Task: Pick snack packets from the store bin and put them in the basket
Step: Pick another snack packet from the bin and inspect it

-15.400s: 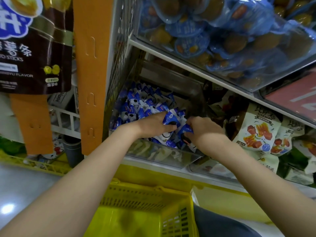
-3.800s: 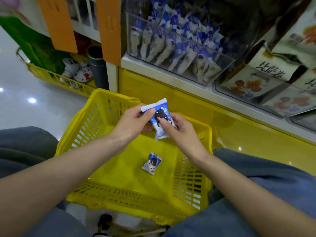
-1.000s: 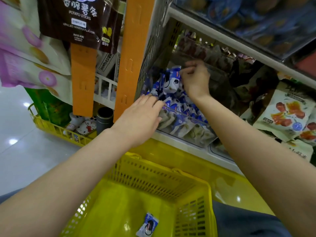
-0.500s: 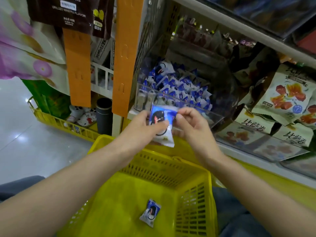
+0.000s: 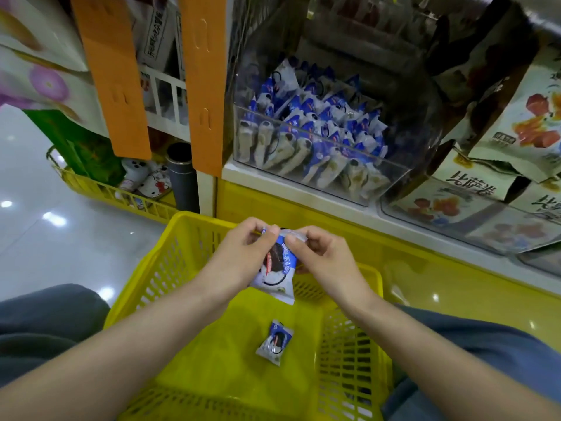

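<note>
Head view, centre of frame: the left hand [image 5: 239,256] and right hand [image 5: 324,256] each pinch the top seam of 1 blue-and-white snack packet [image 5: 277,270], fingers curled, above the yellow basket [image 5: 170,268]. A second packet [image 5: 274,341] lies on its floor, lower centre. The store bin [image 5: 391,183] sits upper centre. The held packet looks light, crinkly and probably slick, so the crimped seam seems the surest hold.

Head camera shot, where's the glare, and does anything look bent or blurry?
Head view: ceiling lights glare as white spots on the glossy floor and the yellow shelf base; the wide lens bows the shelf edge; the held packet is reasonably sharp, the corners softer.
</note>
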Demonstrator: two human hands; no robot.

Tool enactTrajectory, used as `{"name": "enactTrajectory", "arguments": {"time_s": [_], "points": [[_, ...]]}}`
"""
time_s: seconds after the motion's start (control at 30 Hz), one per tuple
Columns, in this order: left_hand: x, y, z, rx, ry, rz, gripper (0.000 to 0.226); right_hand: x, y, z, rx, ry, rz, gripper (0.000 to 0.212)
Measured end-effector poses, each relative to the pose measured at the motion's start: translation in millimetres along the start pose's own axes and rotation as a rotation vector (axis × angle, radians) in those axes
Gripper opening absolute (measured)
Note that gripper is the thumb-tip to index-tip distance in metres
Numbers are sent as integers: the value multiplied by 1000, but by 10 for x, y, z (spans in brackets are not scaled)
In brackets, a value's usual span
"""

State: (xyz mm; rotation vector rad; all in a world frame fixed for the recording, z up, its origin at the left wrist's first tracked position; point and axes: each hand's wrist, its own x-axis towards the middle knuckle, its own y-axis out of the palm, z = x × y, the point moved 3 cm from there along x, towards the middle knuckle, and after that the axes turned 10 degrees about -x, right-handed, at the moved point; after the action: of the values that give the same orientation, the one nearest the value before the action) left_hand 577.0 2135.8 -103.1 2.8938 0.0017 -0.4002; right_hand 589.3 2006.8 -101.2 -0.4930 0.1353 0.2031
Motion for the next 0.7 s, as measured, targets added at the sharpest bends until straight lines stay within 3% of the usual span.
{"name": "enactTrajectory", "arguments": {"time_s": [0.1,0.2,0.27,0.43,0.57,0.7], "points": [[-14,16,29,-6,-6,-55,25,-56,-34,6,-190,-190,-103,5],[-23,13,65,-44,-66,-78,22,-125,-71,83,-524,-451,-224,13],[-32,12,85,-59,-93,-80,22,-128,-79,104,-555,-476,-221,13],[-36,53,76,-109,-168,-31,16,-43,-96,43,-99,-105,-161,17],[-67,59,95,-144,-129,-43,30,2,-115,-22,390,226,-131,16],[-33,-48,77,-163,-12,-160,9,-42,-46,-31,497,307,0,7]]}}
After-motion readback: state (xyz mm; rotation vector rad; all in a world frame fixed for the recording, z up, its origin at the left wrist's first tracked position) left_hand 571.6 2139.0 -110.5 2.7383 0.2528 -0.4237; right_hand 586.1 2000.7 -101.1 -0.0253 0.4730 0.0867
